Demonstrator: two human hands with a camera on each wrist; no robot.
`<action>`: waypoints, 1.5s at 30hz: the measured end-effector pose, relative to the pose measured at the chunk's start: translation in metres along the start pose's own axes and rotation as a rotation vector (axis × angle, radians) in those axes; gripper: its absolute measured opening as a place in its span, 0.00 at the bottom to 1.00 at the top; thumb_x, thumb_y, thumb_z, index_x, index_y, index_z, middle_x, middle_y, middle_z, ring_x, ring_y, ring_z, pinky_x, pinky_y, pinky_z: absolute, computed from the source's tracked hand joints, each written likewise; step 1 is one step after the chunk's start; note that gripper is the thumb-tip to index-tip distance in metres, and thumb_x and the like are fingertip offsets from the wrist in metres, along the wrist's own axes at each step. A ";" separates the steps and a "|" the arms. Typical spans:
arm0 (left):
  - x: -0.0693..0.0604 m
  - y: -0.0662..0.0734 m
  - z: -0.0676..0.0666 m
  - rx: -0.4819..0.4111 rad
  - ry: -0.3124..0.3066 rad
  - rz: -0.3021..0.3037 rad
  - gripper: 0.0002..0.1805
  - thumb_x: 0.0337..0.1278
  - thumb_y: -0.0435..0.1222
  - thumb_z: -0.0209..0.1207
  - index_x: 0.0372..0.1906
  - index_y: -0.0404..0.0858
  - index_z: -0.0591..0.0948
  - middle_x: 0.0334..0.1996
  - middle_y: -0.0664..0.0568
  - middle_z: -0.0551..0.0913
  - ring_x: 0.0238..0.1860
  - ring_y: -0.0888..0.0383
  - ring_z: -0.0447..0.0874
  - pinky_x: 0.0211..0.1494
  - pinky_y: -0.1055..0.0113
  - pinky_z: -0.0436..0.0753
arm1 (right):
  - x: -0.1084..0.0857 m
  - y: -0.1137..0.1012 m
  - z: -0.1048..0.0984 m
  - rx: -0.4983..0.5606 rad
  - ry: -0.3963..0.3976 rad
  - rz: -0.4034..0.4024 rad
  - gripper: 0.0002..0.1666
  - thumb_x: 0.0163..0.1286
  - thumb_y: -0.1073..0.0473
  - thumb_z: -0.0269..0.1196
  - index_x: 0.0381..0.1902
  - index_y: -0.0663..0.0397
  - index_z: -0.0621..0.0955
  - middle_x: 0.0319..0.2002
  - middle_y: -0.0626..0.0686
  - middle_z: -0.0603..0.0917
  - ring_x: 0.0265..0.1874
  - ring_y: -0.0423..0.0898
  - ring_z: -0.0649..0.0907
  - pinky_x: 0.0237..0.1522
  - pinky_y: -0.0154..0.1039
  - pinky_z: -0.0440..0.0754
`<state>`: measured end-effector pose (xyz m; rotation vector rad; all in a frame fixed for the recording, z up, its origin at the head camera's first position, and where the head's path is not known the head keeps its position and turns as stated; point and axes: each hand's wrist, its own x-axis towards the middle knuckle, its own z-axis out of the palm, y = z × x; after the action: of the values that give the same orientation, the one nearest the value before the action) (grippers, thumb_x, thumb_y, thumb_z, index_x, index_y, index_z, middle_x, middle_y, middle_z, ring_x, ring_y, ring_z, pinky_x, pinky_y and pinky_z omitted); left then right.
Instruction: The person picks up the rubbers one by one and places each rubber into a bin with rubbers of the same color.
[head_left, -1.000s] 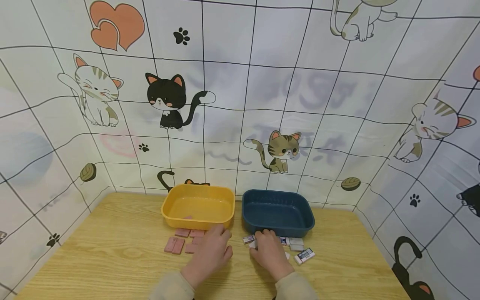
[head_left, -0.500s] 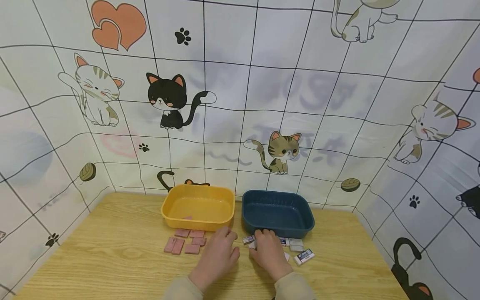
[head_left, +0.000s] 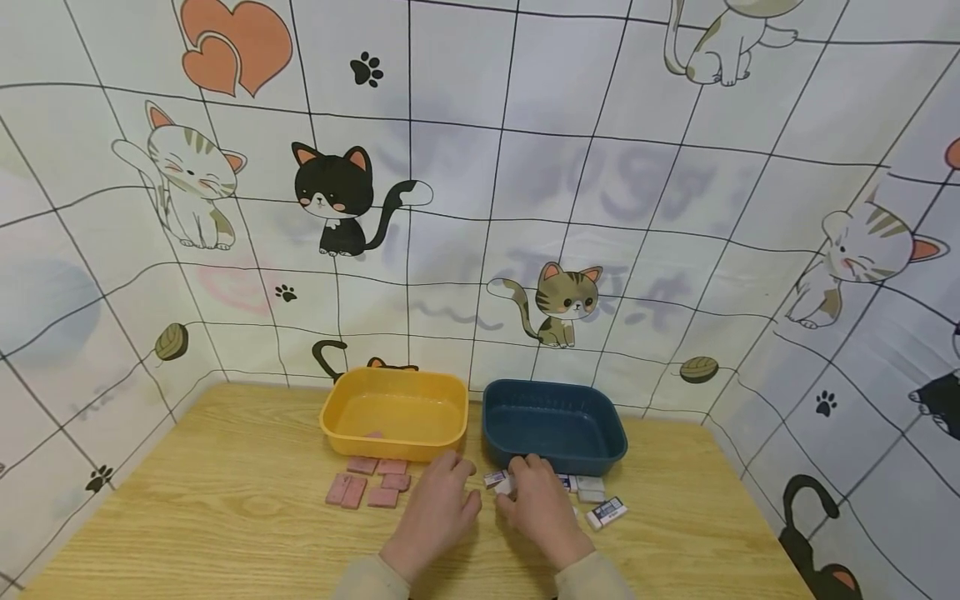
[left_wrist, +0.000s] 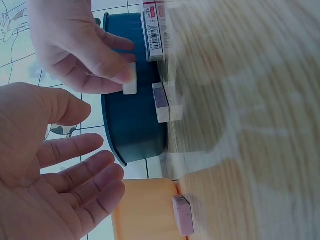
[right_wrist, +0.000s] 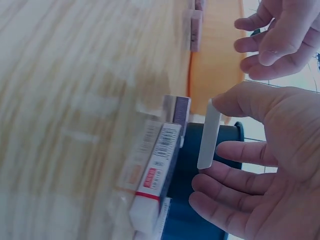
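My right hand [head_left: 542, 510] pinches a white eraser [right_wrist: 209, 135] between thumb and fingers, just in front of the blue bin [head_left: 555, 427]. Around that hand lie erasers in printed sleeves, one [head_left: 607, 513] to its right and another [right_wrist: 157, 170] close by in the right wrist view. My left hand [left_wrist: 65, 165] holds nothing, its fingers relaxed and spread, above the table between the pink blocks [head_left: 382, 497] and my right hand.
A yellow bin [head_left: 393, 414] with a pink piece inside stands left of the blue one. Several pink blocks lie before it on the wooden table [head_left: 225, 517]. Behind rises a cat-patterned sheet [head_left: 450, 167].
My left hand has moved right, away from the pink blocks, uncovering more of them. My right hand has barely moved.
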<state>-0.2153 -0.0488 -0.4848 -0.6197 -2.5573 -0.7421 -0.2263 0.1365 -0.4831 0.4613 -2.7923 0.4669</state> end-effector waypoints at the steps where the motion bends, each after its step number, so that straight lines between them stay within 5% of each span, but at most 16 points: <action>1: 0.000 0.000 0.001 -0.001 0.002 -0.003 0.10 0.55 0.33 0.68 0.41 0.33 0.85 0.37 0.49 0.79 0.39 0.53 0.79 0.45 0.57 0.82 | 0.000 -0.001 -0.002 0.007 0.006 -0.001 0.15 0.55 0.58 0.76 0.34 0.55 0.80 0.31 0.50 0.74 0.30 0.47 0.75 0.30 0.43 0.75; 21: 0.001 -0.001 0.005 -0.011 -0.017 -0.032 0.10 0.55 0.33 0.68 0.41 0.33 0.86 0.37 0.49 0.80 0.39 0.53 0.79 0.47 0.55 0.81 | 0.018 0.010 -0.018 0.014 0.228 -0.118 0.17 0.56 0.58 0.78 0.37 0.59 0.82 0.35 0.53 0.80 0.33 0.46 0.78 0.36 0.43 0.81; 38: 0.003 0.005 0.004 0.014 -0.059 -0.038 0.11 0.55 0.35 0.70 0.42 0.35 0.87 0.39 0.50 0.82 0.41 0.54 0.80 0.46 0.55 0.75 | 0.044 0.020 -0.007 0.078 0.112 0.100 0.20 0.68 0.53 0.70 0.51 0.62 0.84 0.43 0.59 0.80 0.40 0.53 0.81 0.43 0.52 0.83; 45: 0.002 0.004 0.003 -0.024 -0.108 -0.060 0.12 0.57 0.36 0.69 0.44 0.35 0.87 0.39 0.50 0.81 0.41 0.55 0.78 0.47 0.55 0.74 | 0.056 0.026 0.000 0.116 0.033 0.178 0.19 0.69 0.51 0.69 0.47 0.61 0.85 0.42 0.59 0.79 0.35 0.51 0.81 0.40 0.52 0.83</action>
<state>-0.2160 -0.0434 -0.4842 -0.6084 -2.6802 -0.7797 -0.2862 0.1452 -0.4729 0.2272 -2.7972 0.6723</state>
